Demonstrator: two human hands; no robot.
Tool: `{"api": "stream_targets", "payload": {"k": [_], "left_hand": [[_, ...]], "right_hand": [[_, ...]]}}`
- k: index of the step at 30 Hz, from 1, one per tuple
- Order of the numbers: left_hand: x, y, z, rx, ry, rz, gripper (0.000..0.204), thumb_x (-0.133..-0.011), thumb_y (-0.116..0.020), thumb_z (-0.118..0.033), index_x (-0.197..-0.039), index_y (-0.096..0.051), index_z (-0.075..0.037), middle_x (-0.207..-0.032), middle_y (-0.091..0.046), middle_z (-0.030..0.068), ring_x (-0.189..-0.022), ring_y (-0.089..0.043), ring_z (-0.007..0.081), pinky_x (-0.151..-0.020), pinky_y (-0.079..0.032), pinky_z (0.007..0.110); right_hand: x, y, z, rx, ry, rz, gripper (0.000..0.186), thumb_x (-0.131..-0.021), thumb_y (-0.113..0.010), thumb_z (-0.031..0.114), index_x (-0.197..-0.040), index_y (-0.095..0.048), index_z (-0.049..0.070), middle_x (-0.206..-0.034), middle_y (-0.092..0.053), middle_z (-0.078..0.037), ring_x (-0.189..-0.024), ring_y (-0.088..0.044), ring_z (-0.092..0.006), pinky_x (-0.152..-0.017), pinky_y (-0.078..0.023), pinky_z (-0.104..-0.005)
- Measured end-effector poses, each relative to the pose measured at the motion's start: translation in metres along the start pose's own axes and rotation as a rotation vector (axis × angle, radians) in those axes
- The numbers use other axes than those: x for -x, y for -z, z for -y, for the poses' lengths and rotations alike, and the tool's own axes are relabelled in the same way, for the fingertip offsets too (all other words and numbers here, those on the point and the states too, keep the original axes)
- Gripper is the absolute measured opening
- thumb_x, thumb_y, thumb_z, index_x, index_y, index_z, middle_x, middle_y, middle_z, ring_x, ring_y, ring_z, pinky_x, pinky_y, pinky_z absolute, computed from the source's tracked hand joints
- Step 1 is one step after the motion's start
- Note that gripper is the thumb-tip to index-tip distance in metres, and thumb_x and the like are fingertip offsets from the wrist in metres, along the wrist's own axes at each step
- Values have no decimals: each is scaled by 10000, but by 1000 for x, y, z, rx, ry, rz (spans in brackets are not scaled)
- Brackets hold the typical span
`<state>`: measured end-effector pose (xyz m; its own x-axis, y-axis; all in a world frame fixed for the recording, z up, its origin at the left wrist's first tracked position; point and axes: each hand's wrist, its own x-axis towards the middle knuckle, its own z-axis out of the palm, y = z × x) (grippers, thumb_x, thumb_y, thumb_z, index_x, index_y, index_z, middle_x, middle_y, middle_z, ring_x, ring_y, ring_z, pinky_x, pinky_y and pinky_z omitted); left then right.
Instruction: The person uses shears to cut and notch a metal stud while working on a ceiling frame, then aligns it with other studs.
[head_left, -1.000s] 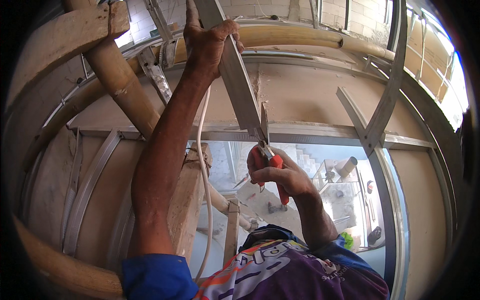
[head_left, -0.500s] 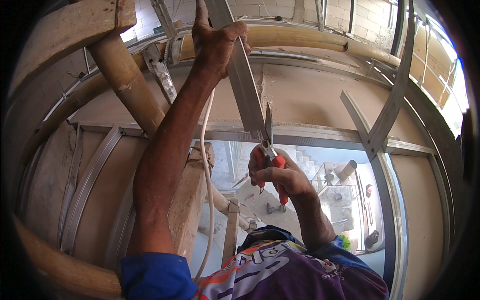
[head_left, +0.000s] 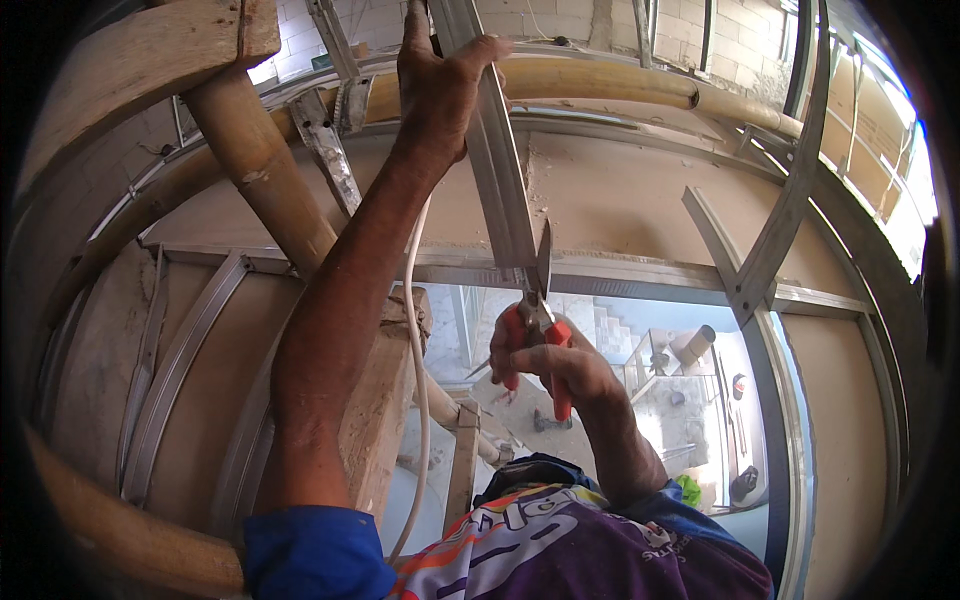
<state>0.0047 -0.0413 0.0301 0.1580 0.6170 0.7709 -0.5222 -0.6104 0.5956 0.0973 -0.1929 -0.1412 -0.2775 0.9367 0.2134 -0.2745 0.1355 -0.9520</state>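
Note:
My left hand (head_left: 440, 95) is wrapped round a long grey metal channel (head_left: 500, 190), its thumb reaching across the channel's face. The channel slants down from the top edge, and its lower end is just above my right hand (head_left: 588, 370). That hand grips tin snips (head_left: 563, 365) with red handles, which stand apart in my fingers. One blade points up along the right side of the channel's end. The other blade is mostly hidden at that end, so I cannot tell how far the metal sits between the jaws.
A metal frame rail (head_left: 650, 280) borders an opening, with a lower floor with stairs and tools far below. A wooden beam (head_left: 380, 410) and a white cable (head_left: 412, 330) run beside my left arm. Bamboo poles (head_left: 260, 165) cross at the left and behind.
The channel has turned, showing more of its ribbed face, and its lower end has shifted slightly. My left hand has moved a little right and the snips slightly down and right.

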Motion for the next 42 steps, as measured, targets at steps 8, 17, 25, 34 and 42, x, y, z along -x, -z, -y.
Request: {"api": "stream_targets", "payload": {"k": [8,17,25,34,42], "left_hand": [[-2,-6,-6,-275,-201,-74,816,-695,-593,12,-1410,-198,11,-1256,-461,191,-1078,-496,227,-909,-399,276],[11,-22,-16,-389,-321,-93,789,-712,-540,57,-1405,-165,39,-1375,-335,260,-1268,-363,305,-1049,-294,309],[6,-17,-13,-426,-347,-66,788,-712,-518,53,-1404,-142,57,-1388,-303,269,-1275,-343,310,-1049,-295,304],[5,-16,-12,-367,-350,-46,805,-696,-529,49,-1407,-152,50,-1351,-361,260,-1208,-421,293,-997,-347,279],[4,-12,-4,-477,-432,-93,797,-699,-568,38,-1398,-185,51,-1317,-414,231,-1161,-456,256,-966,-367,285]], "right_hand": [[6,-14,-8,371,-24,-254,345,-687,-650,181,-954,-498,25,-822,-513,-46,-798,-512,-146,-738,-420,-291],[-8,-13,-1,455,5,-277,369,-722,-645,289,-906,-454,32,-795,-485,-86,-765,-494,-194,-731,-419,-340],[-10,-10,0,468,-36,-243,320,-730,-643,257,-873,-468,31,-774,-471,-66,-758,-486,-171,-706,-418,-325],[-8,-12,-1,371,-50,-224,283,-726,-651,219,-836,-466,35,-759,-463,-46,-723,-470,-154,-687,-412,-311],[-6,-12,-6,538,-20,-267,373,-721,-670,293,-876,-465,23,-787,-502,-92,-743,-500,-206,-691,-412,-345]]}}
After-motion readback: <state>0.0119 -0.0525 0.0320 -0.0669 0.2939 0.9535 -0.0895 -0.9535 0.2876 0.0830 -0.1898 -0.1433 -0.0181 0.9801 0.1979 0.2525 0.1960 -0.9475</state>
